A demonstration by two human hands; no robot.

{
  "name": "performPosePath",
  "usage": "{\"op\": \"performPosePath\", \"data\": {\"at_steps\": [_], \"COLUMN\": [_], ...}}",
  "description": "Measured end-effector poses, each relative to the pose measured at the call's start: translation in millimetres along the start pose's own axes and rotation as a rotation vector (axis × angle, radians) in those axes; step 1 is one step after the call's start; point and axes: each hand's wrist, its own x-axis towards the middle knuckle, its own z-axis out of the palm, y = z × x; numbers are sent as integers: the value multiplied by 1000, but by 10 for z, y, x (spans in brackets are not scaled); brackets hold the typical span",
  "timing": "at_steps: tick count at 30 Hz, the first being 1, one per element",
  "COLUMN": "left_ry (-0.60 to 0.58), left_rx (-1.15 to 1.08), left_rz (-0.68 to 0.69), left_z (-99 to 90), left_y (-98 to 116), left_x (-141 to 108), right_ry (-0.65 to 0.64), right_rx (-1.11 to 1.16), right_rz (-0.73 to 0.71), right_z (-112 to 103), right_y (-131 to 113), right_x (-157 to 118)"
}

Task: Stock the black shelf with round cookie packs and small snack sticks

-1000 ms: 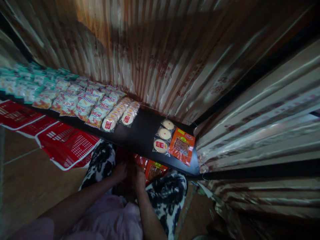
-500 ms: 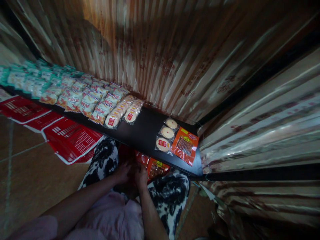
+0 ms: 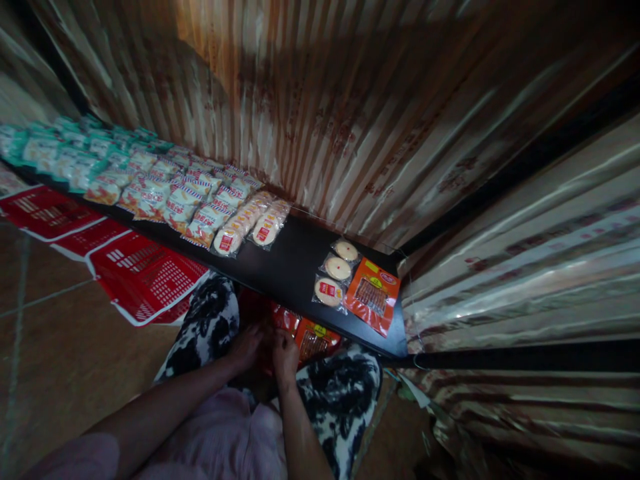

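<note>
Barely shifted since the earlier frame, left hand point(image 3: 247, 347) and right hand point(image 3: 285, 353) sit close together beside orange packs point(image 3: 313, 342) near shelf point(image 3: 295, 267) edge, probably for easy reach, grip unclear, while snacks point(image 3: 203, 225) lie atop, seemingly grouped by kind.

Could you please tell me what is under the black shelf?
Past the near edge of the black shelf, orange snack packets show beside the right hand, and red printed sheets farther left. The shelf covers anything deeper, so I cannot see it.
</note>
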Motion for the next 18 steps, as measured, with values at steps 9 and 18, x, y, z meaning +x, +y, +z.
{"op": "performPosePath", "data": {"at_steps": [9,18], "left_ry": [190,362], "left_rx": [26,-117], "left_rz": [-74,-60], "left_z": [31,-59], "left_y": [-60,5], "left_x": [93,79], "right_ry": [-27,21], "right_rx": [90,30], "right_rz": [80,-40], "right_z": [44,51], "right_y": [117,45], "right_x": [29,-2]}}
